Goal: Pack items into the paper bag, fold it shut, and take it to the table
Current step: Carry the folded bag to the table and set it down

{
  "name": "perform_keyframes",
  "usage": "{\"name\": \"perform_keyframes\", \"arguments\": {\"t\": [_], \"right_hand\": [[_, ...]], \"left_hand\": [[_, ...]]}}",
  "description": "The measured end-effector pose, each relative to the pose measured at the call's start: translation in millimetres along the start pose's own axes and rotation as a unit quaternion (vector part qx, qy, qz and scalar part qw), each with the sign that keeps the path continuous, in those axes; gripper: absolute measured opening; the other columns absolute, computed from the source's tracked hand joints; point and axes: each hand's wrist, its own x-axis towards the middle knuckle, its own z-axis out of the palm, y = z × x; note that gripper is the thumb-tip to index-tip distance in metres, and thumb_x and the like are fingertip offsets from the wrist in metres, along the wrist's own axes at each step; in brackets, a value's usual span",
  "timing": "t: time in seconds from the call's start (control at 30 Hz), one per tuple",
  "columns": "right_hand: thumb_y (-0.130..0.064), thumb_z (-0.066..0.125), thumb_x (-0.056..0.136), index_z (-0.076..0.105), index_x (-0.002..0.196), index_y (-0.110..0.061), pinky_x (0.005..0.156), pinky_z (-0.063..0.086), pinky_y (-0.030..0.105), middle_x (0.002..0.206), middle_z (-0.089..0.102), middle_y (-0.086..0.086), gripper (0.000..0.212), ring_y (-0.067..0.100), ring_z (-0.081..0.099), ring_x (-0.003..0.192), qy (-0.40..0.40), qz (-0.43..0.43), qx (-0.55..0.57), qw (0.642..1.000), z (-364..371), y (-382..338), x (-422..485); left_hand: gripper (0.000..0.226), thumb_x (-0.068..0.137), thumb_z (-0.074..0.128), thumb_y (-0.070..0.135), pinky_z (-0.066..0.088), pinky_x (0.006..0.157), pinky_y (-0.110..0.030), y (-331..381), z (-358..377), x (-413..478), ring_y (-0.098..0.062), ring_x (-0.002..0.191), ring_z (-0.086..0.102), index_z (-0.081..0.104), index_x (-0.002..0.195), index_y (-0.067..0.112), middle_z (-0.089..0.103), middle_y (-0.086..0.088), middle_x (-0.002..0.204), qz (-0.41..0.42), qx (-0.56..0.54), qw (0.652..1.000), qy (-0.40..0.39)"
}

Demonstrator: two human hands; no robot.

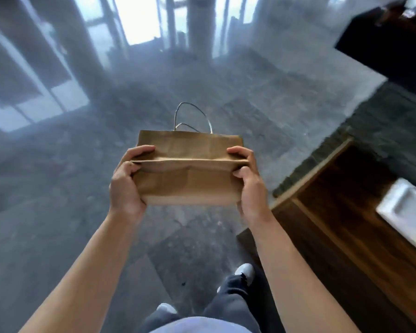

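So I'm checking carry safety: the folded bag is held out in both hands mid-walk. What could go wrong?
The paper bag is gripped only at its ends by the left hand and right hand, so the fold could spring open. It also hides the floor ahead, and the wooden counter corner sits close on the right.

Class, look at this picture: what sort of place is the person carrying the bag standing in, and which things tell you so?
Probably an indoor café, shop or lobby. Signs: a polished stone floor, tall glass doors or windows ahead, and a dark wooden counter with a white tray on the right.
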Motion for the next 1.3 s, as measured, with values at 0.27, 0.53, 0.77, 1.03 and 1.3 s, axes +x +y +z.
{"name": "perform_keyframes", "arguments": {"t": [0.27, 0.53, 0.77, 1.03, 1.3], "right_hand": [[-0.015, 0.042, 0.066, 0.064, 0.100, -0.030, 0.070, 0.035, 0.034, 0.095, 0.060, -0.004, 0.043, 0.017, 0.048, 0.088, -0.267, 0.033, 0.064, 0.961, 250.5, -4.6, -43.7], [-0.013, 0.041, 0.068, 0.063, 0.104, -0.023, 0.079, 0.030, 0.037, 0.103, 0.059, 0.000, 0.044, 0.022, 0.043, 0.093, -0.462, 0.033, 0.024, 0.886, 431.8, 11.8, -87.0], [-0.015, 0.040, 0.070, 0.064, 0.101, -0.025, 0.083, 0.029, 0.038, 0.104, 0.061, -0.006, 0.041, 0.017, 0.046, 0.095, -0.542, 0.046, -0.014, 0.839, 574.4, 39.4, -82.0], [-0.017, 0.043, 0.072, 0.062, 0.093, -0.025, 0.079, 0.028, 0.036, 0.093, 0.060, -0.012, 0.030, 0.010, 0.044, 0.086, -0.567, 0.054, -0.027, 0.822, 776.2, 42.3, -34.6], [-0.019, 0.063, 0.070, 0.060, 0.097, -0.030, 0.068, 0.038, 0.035, 0.086, 0.060, -0.009, 0.029, 0.015, 0.048, 0.079, -0.637, 0.048, -0.033, 0.768, 952.6, 36.6, -32.7]], "left_hand": [[0.044, 0.084, 0.032, 0.009, 0.045, 0.064, -0.030, 97.0, -224.0, -76.4, -0.025, 0.090, 0.056, 0.073, 0.087, 0.022, 0.067, -0.007, 0.100, 0.100, -0.065, 0.962, 0.247], [0.044, 0.081, 0.032, 0.011, 0.046, 0.064, -0.029, 119.3, -369.9, -135.7, -0.025, 0.085, 0.060, 0.074, 0.086, 0.022, 0.069, -0.014, 0.099, 0.168, -0.103, 0.878, 0.436], [0.041, 0.080, 0.034, 0.016, 0.049, 0.056, -0.024, 147.1, -473.4, -113.0, -0.019, 0.067, 0.063, 0.074, 0.079, 0.025, 0.070, -0.005, 0.080, 0.141, -0.123, 0.828, 0.528], [0.042, 0.083, 0.033, 0.014, 0.049, 0.052, -0.021, 231.7, -610.6, -17.8, -0.016, 0.063, 0.063, 0.073, 0.077, 0.025, 0.070, -0.005, 0.077, 0.160, -0.132, 0.802, 0.560], [0.035, 0.075, 0.048, -0.004, 0.044, 0.054, -0.023, 292.4, -739.2, 29.4, -0.016, 0.067, 0.055, 0.069, 0.081, 0.024, 0.061, -0.004, 0.081, 0.199, -0.121, 0.776, 0.586]]}}
